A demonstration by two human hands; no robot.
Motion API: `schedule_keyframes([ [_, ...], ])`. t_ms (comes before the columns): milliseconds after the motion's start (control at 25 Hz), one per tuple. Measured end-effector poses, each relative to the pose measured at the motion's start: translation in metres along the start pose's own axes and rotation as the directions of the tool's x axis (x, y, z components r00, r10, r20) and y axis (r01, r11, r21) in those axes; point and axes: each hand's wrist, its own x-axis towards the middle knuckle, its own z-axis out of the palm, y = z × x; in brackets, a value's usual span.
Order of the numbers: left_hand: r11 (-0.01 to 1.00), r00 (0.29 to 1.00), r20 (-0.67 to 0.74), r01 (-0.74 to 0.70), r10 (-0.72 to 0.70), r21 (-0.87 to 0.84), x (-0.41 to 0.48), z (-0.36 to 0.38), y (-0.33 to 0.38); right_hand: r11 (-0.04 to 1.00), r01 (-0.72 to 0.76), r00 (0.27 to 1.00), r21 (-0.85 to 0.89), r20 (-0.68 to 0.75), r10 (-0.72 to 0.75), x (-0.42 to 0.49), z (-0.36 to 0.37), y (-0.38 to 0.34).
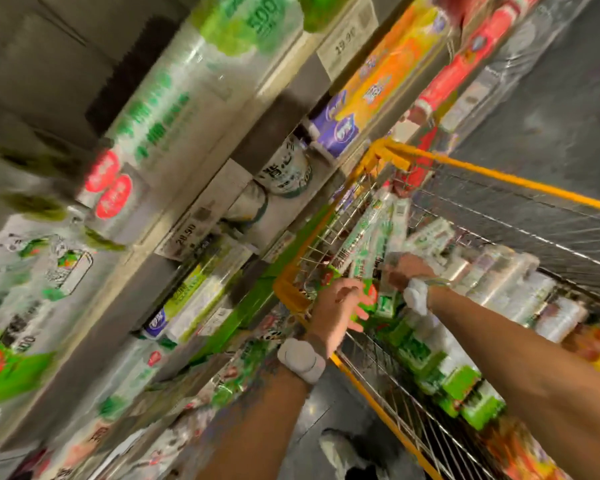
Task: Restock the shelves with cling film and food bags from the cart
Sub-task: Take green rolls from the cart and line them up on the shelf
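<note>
Frame is motion-blurred; detail ltd. Both my hands are over the wire cart (499,177), yellow rim, at its near-left corner. Left hand (340,303) has fingers curled round the lower end of a bundle of long green-and-white cling film packs (369,237). Right hand (406,271) grips the same bundle from the right, just above; fingertips not legible. Bundle is tilted, upper end away from me. More rolls (506,282) lie in the cart. Shelves (142,244) on the left carry stacked packs w/ price tags (347,43).
</note>
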Motion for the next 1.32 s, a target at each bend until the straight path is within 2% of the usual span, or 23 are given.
schedule_keyframes([
  [120, 0.999, 0.999, 0.012, -0.051, 0.051, 0.018, -0.001, -0.005, -0.002, 0.998, 0.027, 0.999, -0.061, 0.027, -0.025, 0.025, 0.004, -0.006],
  [240, 0.995, 0.997, 0.043, -0.069, 0.066, 0.073, -0.001, -0.01, -0.003, 0.999, -0.043, 0.997, 0.007, 0.07, 0.042, 0.03, -0.001, -0.012],
  [320, 0.993, 0.999, 0.025, -0.045, 0.043, 0.106, 0.007, -0.01, -0.01, 0.99, -0.041, 0.998, 0.133, 0.05, 0.035, 0.014, -0.008, -0.016],
  [360, 0.986, 1.0, 0.001, -0.026, 0.026, 0.163, 0.009, -0.008, -0.01, 0.97, -0.059, 0.998, 0.238, 0.052, 0.047, 0.004, -0.01, -0.016],
  [480, 0.955, 0.996, -0.007, 0.086, -0.088, 0.285, 0.004, 0.008, 0.008, 0.808, -0.109, 0.99, 0.579, 0.137, 0.036, -0.039, -0.026, -0.013],
  [560, 0.952, 0.977, 0.083, 0.169, -0.196, 0.256, 0.001, 0.021, 0.024, 0.755, -0.053, 0.987, 0.653, 0.15, -0.061, -0.055, -0.032, -0.006],
  [640, 0.946, 0.946, 0.139, 0.266, -0.293, 0.185, 0.003, 0.029, 0.031, 0.748, -0.015, 0.987, 0.663, 0.131, -0.097, -0.058, -0.035, 0.007],
  [720, 0.948, 0.939, 0.147, 0.298, -0.312, 0.11, 0.007, 0.028, 0.034, 0.65, -0.067, 0.975, 0.757, 0.187, -0.118, -0.056, -0.041, 0.011],
  [800, 0.962, 0.96, 0.101, 0.247, -0.259, 0.116, 0.012, 0.021, 0.033, 0.596, -0.128, 0.975, 0.793, 0.211, -0.072, -0.045, -0.039, 0.015],
  [880, 0.963, 0.984, 0.041, 0.16, -0.172, 0.216, 0.011, 0.01, 0.034, 0.727, -0.109, 0.992, 0.678, 0.12, 0.036, -0.032, -0.032, 0.011],
  [960, 0.934, 0.993, -0.052, 0.118, -0.106, 0.338, 0.01, -0.002, 0.033, 0.898, -0.059, 0.998, 0.435, 0.031, 0.051, -0.019, -0.021, -0.003],
  [1000, 0.917, 0.992, -0.099, 0.105, -0.072, 0.385, 0.01, -0.006, 0.03, 0.943, -0.066, 0.998, 0.327, 0.033, 0.058, -0.012, -0.014, -0.011],
  [1120, 0.87, 0.973, -0.218, 0.175, -0.08, 0.461, 0.001, -0.013, 0.019, 0.986, -0.133, 0.988, 0.097, 0.088, 0.125, 0.008, 0.016, -0.029],
  [1200, 0.854, 0.96, -0.274, 0.186, -0.053, 0.486, -0.005, -0.011, 0.009, 0.989, -0.14, 0.988, 0.045, 0.073, 0.136, 0.016, 0.031, -0.034],
  [1320, 0.859, 0.955, -0.297, 0.171, -0.023, 0.483, -0.016, -0.016, 0.001, 0.976, -0.158, 0.987, 0.147, 0.049, 0.153, 0.026, 0.035, -0.033],
])
